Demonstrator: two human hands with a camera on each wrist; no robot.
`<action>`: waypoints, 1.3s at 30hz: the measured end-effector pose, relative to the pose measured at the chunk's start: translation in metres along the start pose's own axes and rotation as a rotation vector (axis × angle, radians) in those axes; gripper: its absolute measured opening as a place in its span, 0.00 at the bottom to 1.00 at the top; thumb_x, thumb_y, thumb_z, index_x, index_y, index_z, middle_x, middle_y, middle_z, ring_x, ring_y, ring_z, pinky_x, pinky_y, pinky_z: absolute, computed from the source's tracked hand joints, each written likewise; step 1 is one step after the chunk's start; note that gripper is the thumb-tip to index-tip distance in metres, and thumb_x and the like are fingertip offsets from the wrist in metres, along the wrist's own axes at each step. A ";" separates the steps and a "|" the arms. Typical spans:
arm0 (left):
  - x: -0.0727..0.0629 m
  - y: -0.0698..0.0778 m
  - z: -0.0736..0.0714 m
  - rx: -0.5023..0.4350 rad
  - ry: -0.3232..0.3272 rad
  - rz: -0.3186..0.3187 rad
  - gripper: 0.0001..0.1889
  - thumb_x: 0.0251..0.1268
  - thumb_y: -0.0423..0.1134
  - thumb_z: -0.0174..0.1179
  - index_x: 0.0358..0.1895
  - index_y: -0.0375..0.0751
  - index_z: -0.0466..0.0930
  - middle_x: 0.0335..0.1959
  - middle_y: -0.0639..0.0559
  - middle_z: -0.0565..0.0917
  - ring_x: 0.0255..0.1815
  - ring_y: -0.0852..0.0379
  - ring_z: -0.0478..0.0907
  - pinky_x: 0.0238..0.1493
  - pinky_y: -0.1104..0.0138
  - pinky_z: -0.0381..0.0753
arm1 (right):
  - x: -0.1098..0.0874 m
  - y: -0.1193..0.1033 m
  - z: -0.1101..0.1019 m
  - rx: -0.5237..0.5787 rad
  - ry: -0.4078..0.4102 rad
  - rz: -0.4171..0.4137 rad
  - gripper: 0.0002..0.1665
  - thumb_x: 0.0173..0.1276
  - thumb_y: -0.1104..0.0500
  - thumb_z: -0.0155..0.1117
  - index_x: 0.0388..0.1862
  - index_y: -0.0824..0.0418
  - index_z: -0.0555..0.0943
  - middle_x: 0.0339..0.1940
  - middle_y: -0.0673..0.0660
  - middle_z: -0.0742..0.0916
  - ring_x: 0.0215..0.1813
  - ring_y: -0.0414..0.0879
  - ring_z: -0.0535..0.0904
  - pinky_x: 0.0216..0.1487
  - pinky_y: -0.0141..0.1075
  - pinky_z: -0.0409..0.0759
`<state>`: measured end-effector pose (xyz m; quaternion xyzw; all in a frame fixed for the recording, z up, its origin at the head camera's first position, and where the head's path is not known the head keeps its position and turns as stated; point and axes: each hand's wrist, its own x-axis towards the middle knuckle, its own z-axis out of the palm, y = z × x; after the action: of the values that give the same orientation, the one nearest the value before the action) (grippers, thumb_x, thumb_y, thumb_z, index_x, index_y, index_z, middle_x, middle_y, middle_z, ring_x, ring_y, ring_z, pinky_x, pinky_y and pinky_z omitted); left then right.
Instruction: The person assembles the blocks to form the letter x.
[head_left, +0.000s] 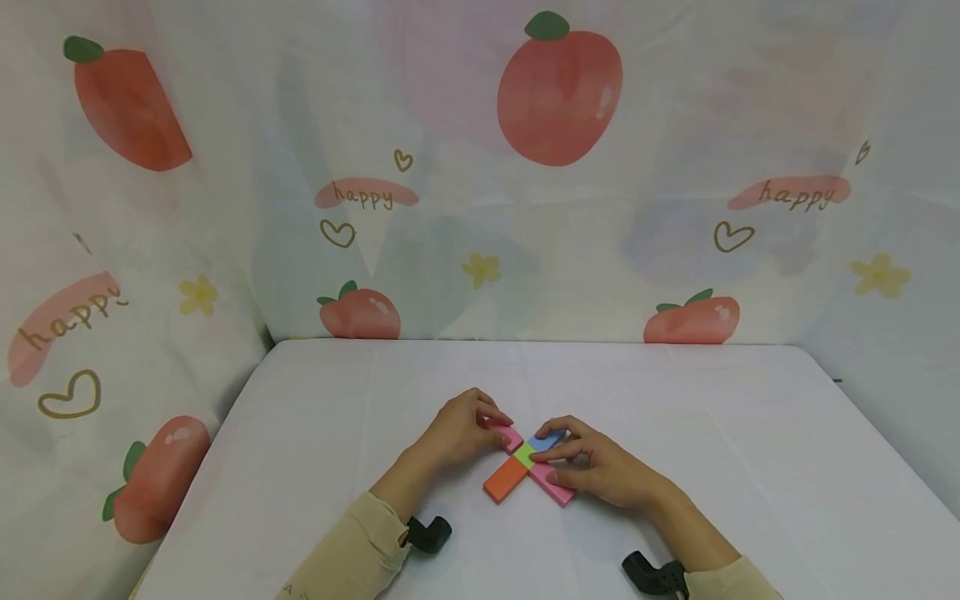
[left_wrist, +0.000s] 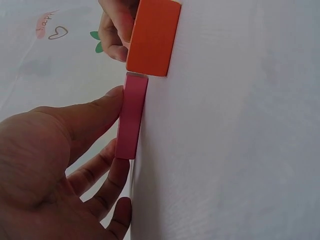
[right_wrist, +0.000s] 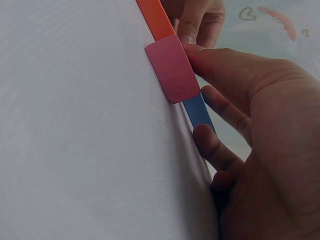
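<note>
On the white table, flat blocks form a cross around a small green block (head_left: 524, 454). My left hand (head_left: 467, 429) pinches a pink block (head_left: 510, 437) at the upper left arm of the cross, thumb along its near side. An orange block (head_left: 506, 480) lies at the lower left. My right hand (head_left: 600, 467) spreads over the other side: one fingertip touches the blue block (head_left: 545, 442), another the green one, and the thumb rests at the second pink block (head_left: 553, 487). That pink block (right_wrist: 172, 70) partly hides the blue one (right_wrist: 200, 112) in the right wrist view.
The white tabletop (head_left: 337, 400) reaches back to a curtain (head_left: 450, 108) printed with fruit and lettering. More of this cloth hangs at the left. A black wrist-camera mount (head_left: 430, 535) sits by the left sleeve, another (head_left: 654, 575) by the right.
</note>
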<state>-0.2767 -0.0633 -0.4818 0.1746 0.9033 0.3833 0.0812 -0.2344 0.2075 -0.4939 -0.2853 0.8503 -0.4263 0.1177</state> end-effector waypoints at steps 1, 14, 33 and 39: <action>0.000 0.000 0.000 -0.001 0.001 0.000 0.12 0.58 0.46 0.78 0.45 0.57 0.93 0.47 0.59 0.80 0.47 0.59 0.75 0.48 0.64 0.76 | 0.000 0.000 0.000 0.000 0.000 0.003 0.18 0.70 0.48 0.71 0.58 0.43 0.88 0.69 0.46 0.77 0.72 0.54 0.71 0.66 0.39 0.70; -0.001 0.002 0.001 0.007 0.008 -0.011 0.11 0.58 0.45 0.78 0.45 0.56 0.93 0.48 0.59 0.80 0.46 0.60 0.75 0.48 0.64 0.76 | 0.001 0.001 0.000 0.026 -0.002 -0.010 0.18 0.71 0.48 0.71 0.58 0.45 0.89 0.70 0.49 0.76 0.72 0.57 0.70 0.65 0.37 0.70; -0.002 0.005 0.005 0.015 0.006 -0.023 0.11 0.59 0.47 0.77 0.45 0.57 0.93 0.47 0.59 0.79 0.45 0.60 0.74 0.45 0.67 0.76 | -0.001 0.000 -0.001 0.038 -0.006 -0.010 0.18 0.71 0.49 0.71 0.59 0.46 0.88 0.71 0.50 0.76 0.72 0.58 0.70 0.65 0.38 0.71; -0.003 0.005 0.004 0.029 0.006 -0.024 0.11 0.59 0.46 0.77 0.45 0.56 0.93 0.45 0.60 0.78 0.43 0.60 0.74 0.43 0.67 0.75 | -0.002 0.000 0.001 0.026 0.011 -0.041 0.17 0.71 0.49 0.71 0.58 0.46 0.89 0.70 0.51 0.77 0.71 0.57 0.72 0.64 0.37 0.72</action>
<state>-0.2711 -0.0583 -0.4811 0.1637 0.9111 0.3696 0.0806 -0.2322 0.2080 -0.4947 -0.2988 0.8392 -0.4413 0.1080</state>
